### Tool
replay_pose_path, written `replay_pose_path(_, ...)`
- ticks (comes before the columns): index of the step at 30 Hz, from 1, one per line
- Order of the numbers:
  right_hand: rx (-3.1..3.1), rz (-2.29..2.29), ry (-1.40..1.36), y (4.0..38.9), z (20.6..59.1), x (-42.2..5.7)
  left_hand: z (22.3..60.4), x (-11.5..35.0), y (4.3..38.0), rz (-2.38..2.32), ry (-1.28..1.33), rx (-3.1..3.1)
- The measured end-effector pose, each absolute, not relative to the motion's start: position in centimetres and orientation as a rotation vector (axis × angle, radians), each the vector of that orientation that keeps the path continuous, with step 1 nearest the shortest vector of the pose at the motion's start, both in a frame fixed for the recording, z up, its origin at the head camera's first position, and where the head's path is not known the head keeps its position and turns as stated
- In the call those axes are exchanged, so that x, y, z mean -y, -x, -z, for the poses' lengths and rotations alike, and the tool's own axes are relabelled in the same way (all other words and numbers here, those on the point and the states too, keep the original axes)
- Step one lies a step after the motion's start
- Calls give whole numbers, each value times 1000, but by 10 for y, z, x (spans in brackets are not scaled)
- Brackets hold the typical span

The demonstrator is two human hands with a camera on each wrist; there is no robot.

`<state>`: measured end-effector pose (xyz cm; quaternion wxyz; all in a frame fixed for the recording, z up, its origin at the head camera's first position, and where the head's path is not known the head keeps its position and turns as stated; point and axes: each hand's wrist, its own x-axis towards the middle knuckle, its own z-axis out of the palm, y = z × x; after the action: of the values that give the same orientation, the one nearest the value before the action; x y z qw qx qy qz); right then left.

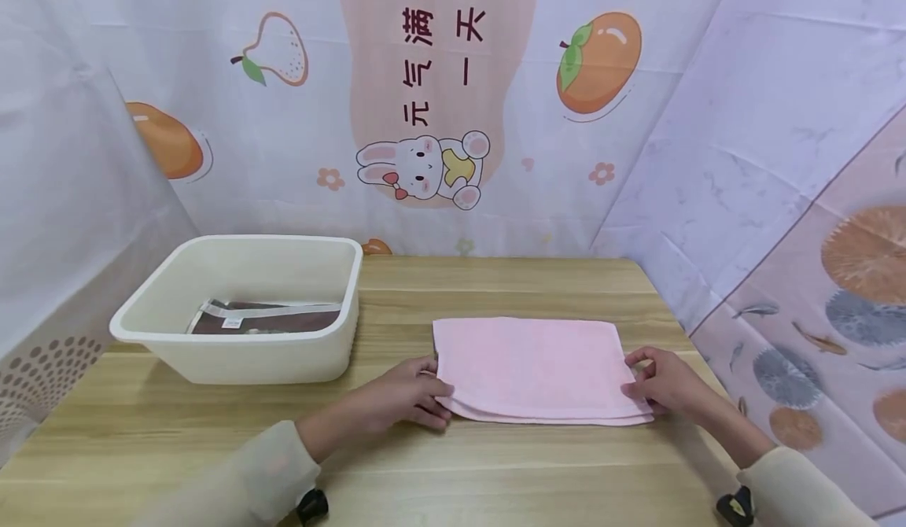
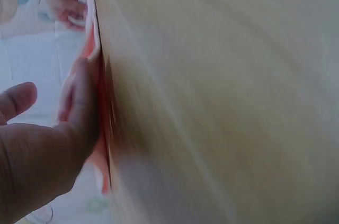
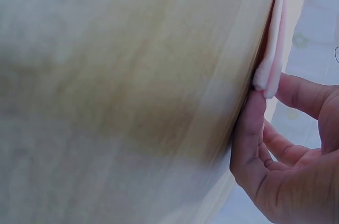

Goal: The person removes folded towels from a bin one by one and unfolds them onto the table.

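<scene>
A pale pink towel, folded into a flat rectangle, lies on the wooden table. Its layers show along the near edge. My left hand is at the towel's left edge, fingers touching it. In the left wrist view, the left thumb stands apart from those fingers. At the near right corner, my right hand pinches the towel's edge. The right wrist view shows the right thumb and a finger meeting at the folded layers.
To the left stands a white plastic basin with a dark brown packet inside. Printed curtains hang behind the table and at both sides. Black bands sit at both wrists.
</scene>
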<state>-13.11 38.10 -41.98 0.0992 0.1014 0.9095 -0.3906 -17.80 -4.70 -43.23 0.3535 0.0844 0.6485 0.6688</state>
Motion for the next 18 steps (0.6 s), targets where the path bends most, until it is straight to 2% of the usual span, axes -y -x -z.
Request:
replay_pose_path(5, -2690, 1161, -301, 132, 418, -381, 427, 54, 191, -1710, -143, -1726)
replay_pose_path(13, -2662, 1193, -298, 131, 419, -380, 436, 40, 211, -1718, -37, -1838)
replay_pose_path(18, -2664, 1194, -287, 132, 418, -380, 437, 36, 213, -1774, -121, -1889)
